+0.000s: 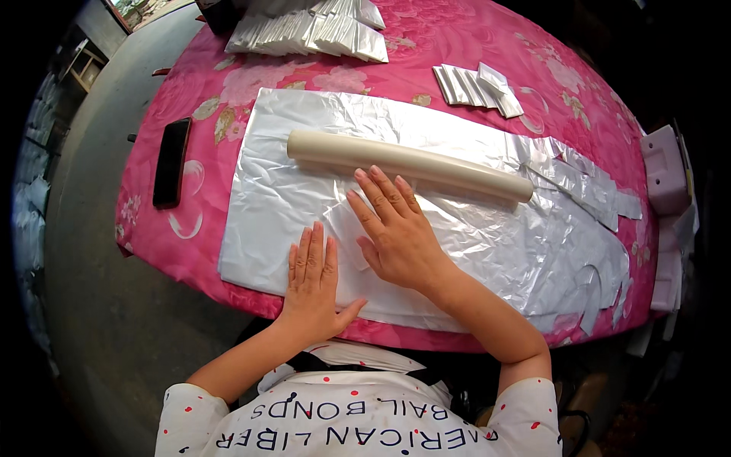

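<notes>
White film [259, 213] is spread over the desk [457, 46], which is covered with a pink flowered cloth [171, 244]. Both hands are laid palm down on the film from its near side. The left hand [311, 286] is placed by the near edge, with its fingers extended and its thumb turned out to the right. The right hand [400, 240] is set farther in and to the right, its fingers slightly spread and pointed up and to the left. Nothing is pinched by either hand.

Film is seen between the hands and on every side of the right hand. Across it a pale tube [411, 164] is laid, just beyond the right fingertips; whether it is touched cannot be told. From the left hand it is set apart by a stretch of film.

A phone [172, 162] is placed left of the film. Beyond the film, a long row of packets [312, 34] is stacked, with a smaller pile [466, 85] set to its right.
</notes>
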### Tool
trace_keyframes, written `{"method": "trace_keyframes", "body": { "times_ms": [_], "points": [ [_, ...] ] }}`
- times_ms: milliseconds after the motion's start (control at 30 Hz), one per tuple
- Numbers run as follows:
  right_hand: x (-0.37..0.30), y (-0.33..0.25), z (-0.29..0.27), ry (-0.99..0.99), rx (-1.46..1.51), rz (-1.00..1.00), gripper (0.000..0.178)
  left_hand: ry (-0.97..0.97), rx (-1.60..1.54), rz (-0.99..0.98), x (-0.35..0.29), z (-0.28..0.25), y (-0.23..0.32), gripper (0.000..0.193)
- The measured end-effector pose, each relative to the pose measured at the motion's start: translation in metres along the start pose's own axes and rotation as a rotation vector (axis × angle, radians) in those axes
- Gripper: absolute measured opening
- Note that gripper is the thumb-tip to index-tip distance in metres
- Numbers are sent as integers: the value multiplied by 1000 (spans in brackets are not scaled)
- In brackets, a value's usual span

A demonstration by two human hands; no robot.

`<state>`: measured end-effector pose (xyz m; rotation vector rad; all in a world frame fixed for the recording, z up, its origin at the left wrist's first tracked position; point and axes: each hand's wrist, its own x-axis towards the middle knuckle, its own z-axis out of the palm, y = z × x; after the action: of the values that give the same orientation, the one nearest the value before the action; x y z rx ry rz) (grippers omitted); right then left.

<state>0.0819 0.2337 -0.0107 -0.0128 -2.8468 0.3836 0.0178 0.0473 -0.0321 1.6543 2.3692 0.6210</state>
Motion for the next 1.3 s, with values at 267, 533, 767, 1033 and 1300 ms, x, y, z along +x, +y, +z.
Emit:
{"method": "trace_keyframes", "body": {
  "times_ms": [267,533,767,1033,1300],
  "points": [
    [-7,-2,19,-195,64,-12,73,-57,-559,225,-51,-14,-8,59],
    [-32,-67,13,-269,301,136,80,-488,-1354,-780,-92,-6,-11,25],
    [-33,-105,23,-339,631,-43,67,-330,-1189,-897,-81,-17,-8,20],
    [14,-35,-6,-361,598,-293,18,-90,-529,-282,-38,-56,-11,14],
    [74,107,-39,421,710,541,20,101,-523,-239,-40,-59,-18,20]
  ]
}}
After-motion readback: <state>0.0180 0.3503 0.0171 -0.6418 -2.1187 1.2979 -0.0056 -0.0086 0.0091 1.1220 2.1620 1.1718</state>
